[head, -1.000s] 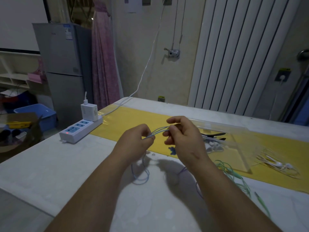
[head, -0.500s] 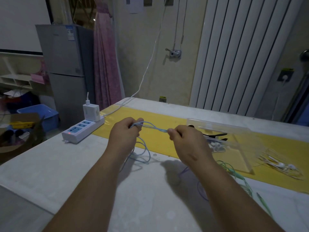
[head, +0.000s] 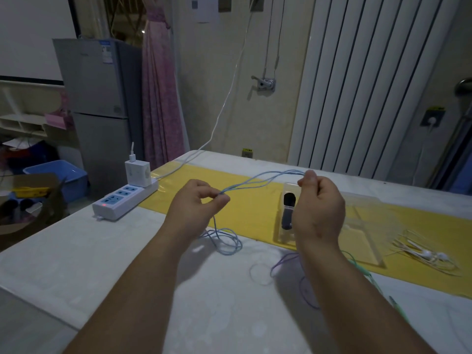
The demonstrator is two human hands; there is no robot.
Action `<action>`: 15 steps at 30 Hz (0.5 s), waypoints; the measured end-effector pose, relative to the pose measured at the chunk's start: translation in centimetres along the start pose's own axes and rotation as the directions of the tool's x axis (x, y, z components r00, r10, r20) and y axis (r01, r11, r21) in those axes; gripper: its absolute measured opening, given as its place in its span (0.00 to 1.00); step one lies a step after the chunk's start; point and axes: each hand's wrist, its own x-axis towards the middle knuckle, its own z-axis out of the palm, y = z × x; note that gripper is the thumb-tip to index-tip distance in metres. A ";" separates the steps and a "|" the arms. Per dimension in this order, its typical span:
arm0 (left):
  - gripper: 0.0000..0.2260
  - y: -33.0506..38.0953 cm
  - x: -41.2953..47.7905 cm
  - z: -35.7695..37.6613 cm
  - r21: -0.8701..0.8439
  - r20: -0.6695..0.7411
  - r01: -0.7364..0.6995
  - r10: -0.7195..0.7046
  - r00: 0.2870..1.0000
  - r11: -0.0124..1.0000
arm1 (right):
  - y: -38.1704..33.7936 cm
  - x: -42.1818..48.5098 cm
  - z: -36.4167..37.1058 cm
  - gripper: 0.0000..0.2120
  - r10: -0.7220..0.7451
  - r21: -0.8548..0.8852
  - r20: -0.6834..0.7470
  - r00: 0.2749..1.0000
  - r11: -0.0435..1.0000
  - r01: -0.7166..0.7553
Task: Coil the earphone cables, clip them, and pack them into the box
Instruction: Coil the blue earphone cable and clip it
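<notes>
Pinching blue cable (head: 258, 180) | our left hand (head: 194, 209) and right hand (head: 319, 208) hold strands apart above table (head: 76, 251); slack loops beneath left hand

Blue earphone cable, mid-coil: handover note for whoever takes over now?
Left hand: pinching the blue cable strands at its fingertips.
Right hand: closed on the other end of the same strands, held up above the clear box.
The strands span between the hands; the rest of the blue cable lies in loose loops on the white table below the left hand.
Purple cable and green cable lie loose by the right forearm; white earphones lie right of the box.
Done: blue cable partly gathered. Left: finish coiling, clip, pack, then the other cables.
</notes>
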 end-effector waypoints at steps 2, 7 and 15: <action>0.03 0.0 -0.1 0.0 -0.111 -0.002 0.048 -0.049 0.999 0.993 | 0.0 -0.3 0.2 0.15 -0.012 -0.022 0.075 0.997 1.000 0.014; 0.02 0.9 -0.4 0.0 -0.480 0.187 0.240 -0.169 0.968 0.844 | 0.2 -1.0 0.6 0.11 -0.027 -0.121 0.231 0.973 0.991 0.056; 0.04 1.4 -0.6 0.3 -0.650 0.224 0.240 -0.120 0.967 0.721 | 0.6 -1.5 1.4 0.01 0.081 -0.115 0.527 0.846 0.993 -0.023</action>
